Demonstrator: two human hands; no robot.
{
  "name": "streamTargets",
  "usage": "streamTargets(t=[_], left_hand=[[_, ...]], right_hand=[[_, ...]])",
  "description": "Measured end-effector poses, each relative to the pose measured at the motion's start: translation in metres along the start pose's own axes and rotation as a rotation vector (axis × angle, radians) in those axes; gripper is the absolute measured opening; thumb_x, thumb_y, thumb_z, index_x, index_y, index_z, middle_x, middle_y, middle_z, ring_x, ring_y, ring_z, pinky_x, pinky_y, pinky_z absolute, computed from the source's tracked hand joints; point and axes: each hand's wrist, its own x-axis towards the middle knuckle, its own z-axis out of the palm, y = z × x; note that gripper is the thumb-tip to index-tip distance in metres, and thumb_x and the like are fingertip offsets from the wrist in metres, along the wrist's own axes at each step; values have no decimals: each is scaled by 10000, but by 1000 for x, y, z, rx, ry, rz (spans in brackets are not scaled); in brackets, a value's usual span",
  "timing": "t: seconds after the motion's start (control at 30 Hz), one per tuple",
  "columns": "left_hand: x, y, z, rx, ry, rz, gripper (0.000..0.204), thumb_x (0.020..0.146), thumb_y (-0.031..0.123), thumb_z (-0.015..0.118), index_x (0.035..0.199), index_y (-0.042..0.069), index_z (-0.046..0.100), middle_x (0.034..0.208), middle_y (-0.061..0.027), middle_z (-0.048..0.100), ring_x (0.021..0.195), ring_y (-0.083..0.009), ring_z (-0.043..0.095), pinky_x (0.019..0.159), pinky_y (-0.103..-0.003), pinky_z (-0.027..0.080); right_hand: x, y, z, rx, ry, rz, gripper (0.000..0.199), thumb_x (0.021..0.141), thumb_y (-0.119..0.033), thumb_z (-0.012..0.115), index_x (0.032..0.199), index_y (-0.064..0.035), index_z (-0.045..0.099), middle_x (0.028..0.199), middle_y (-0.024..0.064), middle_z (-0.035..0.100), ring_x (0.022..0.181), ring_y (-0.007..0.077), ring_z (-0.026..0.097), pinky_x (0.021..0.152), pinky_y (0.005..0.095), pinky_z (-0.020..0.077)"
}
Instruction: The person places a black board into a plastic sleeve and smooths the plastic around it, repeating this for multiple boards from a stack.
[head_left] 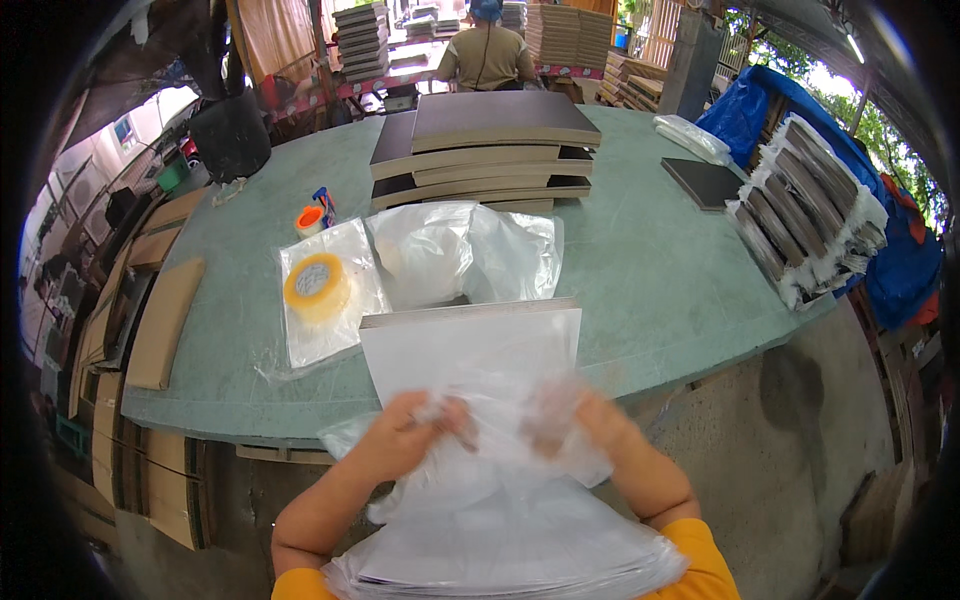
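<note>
Far left of the left fingers: flat brown cardboard pieces (pixel 165 320), beside the table. Beyond these, well apart from the fingers, a black bin (pixel 230 135).

Beyond the left fingers and to their left, on the green table (pixel 690 290): a flat pack of clear plastic bags (pixel 308 345) with a roll of yellowish tape (pixel 316 284) lying on it. Just beyond that, an orange-cored roll (pixel 309 220) beside a small blue object (pixel 323 203).

Left hand (pixel 412 432): fingers curled in, clamped on a bunched part of thin clear plastic (pixel 490 465).

Between the two sets of fingers and just beyond them: a white panel (pixel 475 355), pale face toward the wearer, grey edge at its far side. The plastic overlaps its near part; how far it covers the panel cannot be told. Nearer the body than the fingers: layered plastic sheets (pixel 510 550). Beyond the panel, crumpled clear plastic (pixel 425 250), then a stack of dark-topped boards (pixel 505 120). Much farther off, a person (pixel 488 55), back turned.

Right hand (pixel 565 415): blurred, partly behind plastic; cannot tell whether its fingers are apart or together.

Beyond the right fingers, to their right: a dark flat board (pixel 703 184), then a plastic-wrapped bundle (pixel 810 205) and blue tarp (pixel 895 275).
</note>
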Motion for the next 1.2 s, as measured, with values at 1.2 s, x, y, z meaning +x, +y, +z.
streamTargets(t=[1.2], left_hand=[[-10, -1, -86, 1610, 510, 142, 771, 549, -123, 487, 1253, 180, 401, 1164, -139, 403, 866, -260, 520, 698, -336, 453]], right_hand=[[11, -40, -15, -1738, 876, -456, 655, 566, 154, 423, 1171, -93, 471, 1193, 142, 400, 1076, 314, 388, 923, 383, 311]])
